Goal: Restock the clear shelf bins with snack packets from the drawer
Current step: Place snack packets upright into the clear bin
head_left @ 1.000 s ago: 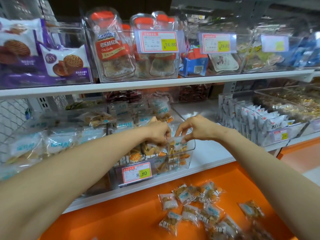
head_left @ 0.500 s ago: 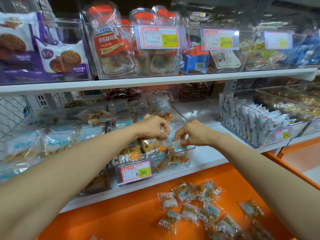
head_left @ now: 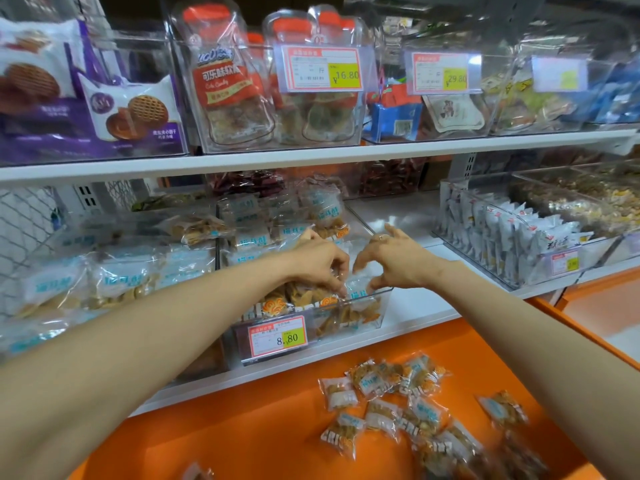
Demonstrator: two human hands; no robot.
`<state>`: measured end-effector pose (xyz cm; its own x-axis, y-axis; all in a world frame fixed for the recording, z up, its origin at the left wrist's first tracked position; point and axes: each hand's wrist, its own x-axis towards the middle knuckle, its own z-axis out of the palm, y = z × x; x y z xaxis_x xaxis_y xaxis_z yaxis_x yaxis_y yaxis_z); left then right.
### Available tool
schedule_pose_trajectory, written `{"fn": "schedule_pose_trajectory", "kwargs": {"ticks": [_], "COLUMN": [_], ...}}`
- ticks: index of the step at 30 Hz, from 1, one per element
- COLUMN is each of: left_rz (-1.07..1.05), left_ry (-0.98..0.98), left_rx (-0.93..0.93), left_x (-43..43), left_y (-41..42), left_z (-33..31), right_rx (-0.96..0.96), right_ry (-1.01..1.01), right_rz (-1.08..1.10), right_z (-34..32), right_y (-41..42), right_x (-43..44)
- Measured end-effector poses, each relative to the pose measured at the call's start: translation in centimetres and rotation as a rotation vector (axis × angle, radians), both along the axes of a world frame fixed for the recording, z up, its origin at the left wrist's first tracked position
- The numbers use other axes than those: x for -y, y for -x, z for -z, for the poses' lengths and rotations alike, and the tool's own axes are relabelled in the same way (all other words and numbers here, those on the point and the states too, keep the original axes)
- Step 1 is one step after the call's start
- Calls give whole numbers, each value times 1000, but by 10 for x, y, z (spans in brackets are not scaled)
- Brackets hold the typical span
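A clear bin (head_left: 377, 317) with an 8.80 price tag (head_left: 277, 337) stands on the lower shelf, holding several clear snack packets with blue labels. Both hands work at its front right corner. My left hand (head_left: 322, 265) curls down, its fingertips pinching a snack packet (head_left: 360, 293) standing in that corner. My right hand (head_left: 391, 261) meets it from the right, thumb and curled fingers on the same packet's clear top and one finger raised. Below, the orange drawer (head_left: 242, 427) holds several loose packets (head_left: 398, 403) of the same kind.
A neighbouring bin (head_left: 104, 282) on the left is full of similar packets. A bin of white packets (head_left: 502, 237) stands to the right, with bare white shelf (head_left: 405, 216) between. The upper shelf (head_left: 311, 157) overhangs, carrying bins of biscuits and candy bags.
Both hands have stayed at the bin's front right corner, shifting only slightly. My right hand's fingers have spread and one finger has lifted.
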<state>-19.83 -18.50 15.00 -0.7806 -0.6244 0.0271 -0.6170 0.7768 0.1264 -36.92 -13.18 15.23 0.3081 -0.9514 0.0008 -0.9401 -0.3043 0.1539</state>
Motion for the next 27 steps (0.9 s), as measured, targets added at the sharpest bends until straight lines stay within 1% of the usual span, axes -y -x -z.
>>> {"fn": "schedule_pose_trajectory", "kwargs": {"ticks": [4, 7, 10, 12, 13, 15, 18, 22, 27], "left_rz": [26, 33, 54, 42, 28, -16, -73, -93, -47], "left_ry": [107, 115, 38, 64, 86, 100, 106, 133, 216], "left_rx": [74, 87, -20, -109, -118, -50, 143, 193, 298], "left_x": [-3, -8, -9, -8, -8, -10, -16, -23, -16], "left_y": [-2, -5, -13, -25, -33, -48, -57, -49, -48], "left_z": [8, 7, -8, -22, -28, -36, -32, -25, -31], "right_rx": [-56, -90, -67, -15, 15, 42, 25, 40, 67], "right_ry": [-52, -47, -77, -116, -131, -132, -104, -78, -79], "right_rz": [-16, -13, 6, 16, 20, 15, -3, 8, 33], "right_z": [0, 2, -2, -7, -9, -10, -7, -4, -3], "right_y": [-6, -10, -9, -7, -7, -7, -10, -11, -10], "right_x": [1, 2, 2, 2, 2, 2, 2, 1, 0]}}
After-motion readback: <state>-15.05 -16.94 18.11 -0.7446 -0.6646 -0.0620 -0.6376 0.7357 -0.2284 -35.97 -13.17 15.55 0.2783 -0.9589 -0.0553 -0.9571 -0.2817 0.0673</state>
